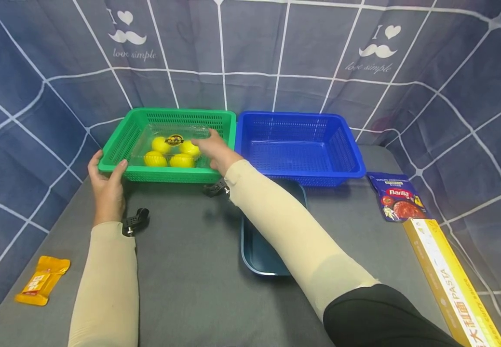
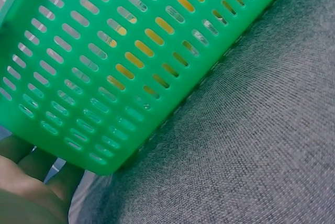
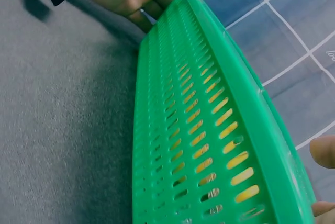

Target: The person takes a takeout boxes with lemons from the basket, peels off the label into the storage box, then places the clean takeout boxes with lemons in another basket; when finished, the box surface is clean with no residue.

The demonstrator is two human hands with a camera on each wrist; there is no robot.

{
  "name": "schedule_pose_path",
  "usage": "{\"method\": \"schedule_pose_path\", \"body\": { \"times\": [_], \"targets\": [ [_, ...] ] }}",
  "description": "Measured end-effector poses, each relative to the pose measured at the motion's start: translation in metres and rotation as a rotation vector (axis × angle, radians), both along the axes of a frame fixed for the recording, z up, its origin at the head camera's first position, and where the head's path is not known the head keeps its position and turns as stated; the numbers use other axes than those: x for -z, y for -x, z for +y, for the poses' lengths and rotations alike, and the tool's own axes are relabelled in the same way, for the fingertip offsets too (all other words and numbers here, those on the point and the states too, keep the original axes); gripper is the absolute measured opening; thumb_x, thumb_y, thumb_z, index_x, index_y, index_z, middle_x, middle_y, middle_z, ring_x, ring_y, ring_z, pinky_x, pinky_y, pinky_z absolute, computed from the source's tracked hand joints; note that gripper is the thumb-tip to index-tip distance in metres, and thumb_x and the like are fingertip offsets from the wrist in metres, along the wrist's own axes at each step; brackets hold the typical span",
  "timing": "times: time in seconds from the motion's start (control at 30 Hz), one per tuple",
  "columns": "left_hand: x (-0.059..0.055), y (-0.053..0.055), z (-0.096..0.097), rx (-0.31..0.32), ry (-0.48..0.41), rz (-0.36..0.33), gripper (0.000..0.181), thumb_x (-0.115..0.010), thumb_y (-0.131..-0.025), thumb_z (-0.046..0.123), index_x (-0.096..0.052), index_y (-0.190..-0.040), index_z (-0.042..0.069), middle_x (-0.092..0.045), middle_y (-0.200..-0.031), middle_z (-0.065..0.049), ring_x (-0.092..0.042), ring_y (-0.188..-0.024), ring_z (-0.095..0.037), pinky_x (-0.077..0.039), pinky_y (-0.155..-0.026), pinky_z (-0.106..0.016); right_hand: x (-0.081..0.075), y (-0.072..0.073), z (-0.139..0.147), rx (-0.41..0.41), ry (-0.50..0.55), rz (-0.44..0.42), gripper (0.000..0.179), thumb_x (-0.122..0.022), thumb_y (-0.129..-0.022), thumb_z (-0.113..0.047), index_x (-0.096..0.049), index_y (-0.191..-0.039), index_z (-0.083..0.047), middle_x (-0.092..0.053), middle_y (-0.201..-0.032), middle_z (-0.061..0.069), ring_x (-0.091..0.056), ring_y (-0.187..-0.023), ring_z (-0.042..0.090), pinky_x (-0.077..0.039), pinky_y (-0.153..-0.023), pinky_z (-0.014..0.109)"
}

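Note:
A green plastic basket (image 1: 168, 174) stands at the back left. In it lies a clear plastic box (image 1: 139, 147) with several round yellow items (image 1: 182, 161) and a dark and gold label on its lid. My left hand (image 1: 107, 188) grips the basket's left front corner, thumb at the rim and fingers around the outer side; the left wrist view shows those fingers (image 2: 39, 174) by the corner. Over the right end of the clear box is my right hand (image 1: 217, 150), its index finger straight above the lid and its digits apart. Part of the right hand's underside is hidden.
A blue basket (image 1: 302, 174) stands right beside the green one. Under my right forearm lies a dark blue tray (image 1: 259, 255). At the right are a Barilla pouch (image 1: 398, 197) and a long yellow pasta box (image 1: 454, 284). An orange packet (image 1: 43, 280) lies at the left.

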State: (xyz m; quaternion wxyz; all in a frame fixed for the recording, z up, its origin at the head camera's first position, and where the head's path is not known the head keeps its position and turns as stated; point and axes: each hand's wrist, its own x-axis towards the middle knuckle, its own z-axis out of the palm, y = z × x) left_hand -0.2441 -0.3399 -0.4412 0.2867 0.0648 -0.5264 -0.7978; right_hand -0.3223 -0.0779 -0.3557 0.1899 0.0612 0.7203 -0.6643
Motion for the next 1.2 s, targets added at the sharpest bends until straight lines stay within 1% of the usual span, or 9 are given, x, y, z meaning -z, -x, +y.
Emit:
{"method": "schedule_pose_path", "body": {
  "times": [0.13, 0.3, 0.5, 0.57, 0.7, 0.9, 1.03, 1.13, 1.2],
  "targets": [
    [0.0023, -0.0003, -0.0005, 0.004, -0.004, 0.006, 0.077, -0.078, -0.094, -0.002, -0.036, -0.157, 0.013, -0.043, -0.154, -0.018, -0.044, -0.139, -0.029, -0.043, -0.105, -0.025, 0.0041, 0.0008, -0.0024, 0.017, 0.045, 0.0, 0.078, -0.069, -0.104, -0.022, -0.026, -0.168, -0.034, -0.026, -0.171, 0.006, -0.03, -0.152, 0.034, -0.024, -0.117, 0.066],
    [0.0016, 0.0014, 0.0004, 0.004, -0.002, 0.013, 0.074, -0.078, -0.093, -0.002, -0.04, -0.154, 0.015, -0.044, -0.153, -0.018, -0.045, -0.139, -0.029, -0.043, -0.105, -0.025, 0.004, -0.0001, -0.0007, 0.029, 0.077, -0.001, 0.076, -0.068, -0.104, -0.019, -0.029, -0.167, -0.036, -0.025, -0.171, 0.006, -0.029, -0.152, 0.036, -0.022, -0.116, 0.07],
    [0.0013, 0.0012, 0.0016, 0.001, 0.002, 0.012, 0.075, -0.077, -0.093, -0.003, -0.038, -0.155, 0.012, -0.044, -0.153, -0.018, -0.045, -0.139, -0.029, -0.043, -0.105, -0.025, 0.0046, 0.0007, -0.0009, 0.059, 0.122, -0.006, 0.074, -0.062, -0.105, -0.006, -0.032, -0.167, -0.033, -0.024, -0.171, 0.01, -0.026, -0.153, 0.04, -0.02, -0.116, 0.071],
    [0.0009, 0.0001, 0.0014, -0.006, -0.011, 0.018, 0.074, -0.077, -0.093, -0.004, -0.039, -0.155, 0.012, -0.044, -0.153, -0.018, -0.045, -0.138, -0.03, -0.043, -0.105, -0.026, 0.0046, 0.0011, -0.0021, 0.059, 0.135, -0.007, 0.074, -0.06, -0.104, -0.002, -0.033, -0.167, -0.032, -0.022, -0.172, 0.01, -0.023, -0.154, 0.04, -0.02, -0.116, 0.071],
    [0.0011, -0.001, 0.0008, -0.006, -0.016, 0.005, 0.074, -0.077, -0.093, -0.003, -0.039, -0.154, 0.014, -0.044, -0.153, -0.019, -0.046, -0.138, -0.03, -0.044, -0.105, -0.026, 0.0044, 0.0005, -0.0038, 0.06, 0.138, -0.015, 0.075, -0.058, -0.104, 0.001, -0.033, -0.167, -0.031, -0.021, -0.172, 0.009, -0.02, -0.155, 0.038, -0.019, -0.115, 0.072],
    [0.0014, -0.0019, 0.0, -0.005, 0.005, -0.007, 0.076, -0.078, -0.094, -0.001, -0.037, -0.156, 0.012, -0.043, -0.154, -0.02, -0.045, -0.139, -0.031, -0.044, -0.105, -0.025, 0.0034, -0.0018, -0.004, 0.053, 0.094, -0.021, 0.079, -0.054, -0.103, 0.008, -0.032, -0.167, -0.034, -0.022, -0.172, 0.009, -0.025, -0.153, 0.039, -0.02, -0.117, 0.068],
    [0.0003, -0.0022, 0.0011, -0.005, 0.015, -0.019, 0.076, -0.078, -0.094, 0.0, -0.037, -0.157, 0.013, -0.043, -0.154, -0.018, -0.045, -0.139, -0.029, -0.043, -0.105, -0.024, 0.0024, -0.0022, -0.0033, 0.056, 0.096, -0.01, 0.08, -0.053, -0.102, 0.011, -0.035, -0.166, -0.033, -0.023, -0.171, 0.011, -0.027, -0.153, 0.039, -0.022, -0.117, 0.067],
    [-0.0007, -0.0031, 0.0011, -0.002, 0.009, -0.02, 0.076, -0.078, -0.094, -0.001, -0.037, -0.156, 0.014, -0.043, -0.154, -0.017, -0.045, -0.138, -0.028, -0.043, -0.105, -0.024, 0.0018, -0.0032, -0.0036, 0.053, 0.098, -0.006, 0.076, -0.055, -0.103, 0.009, -0.039, -0.165, -0.032, -0.026, -0.17, 0.012, -0.03, -0.152, 0.039, -0.026, -0.115, 0.068],
    [-0.001, -0.004, 0.0004, -0.003, -0.009, -0.008, 0.076, -0.077, -0.093, -0.002, -0.038, -0.156, 0.013, -0.044, -0.153, -0.018, -0.046, -0.137, -0.028, -0.043, -0.104, -0.024, 0.0018, -0.0044, -0.004, 0.042, 0.105, -0.002, 0.074, -0.056, -0.103, 0.007, -0.04, -0.164, -0.031, -0.028, -0.169, 0.013, -0.037, -0.148, 0.037, -0.031, -0.112, 0.069]
  ]
}}
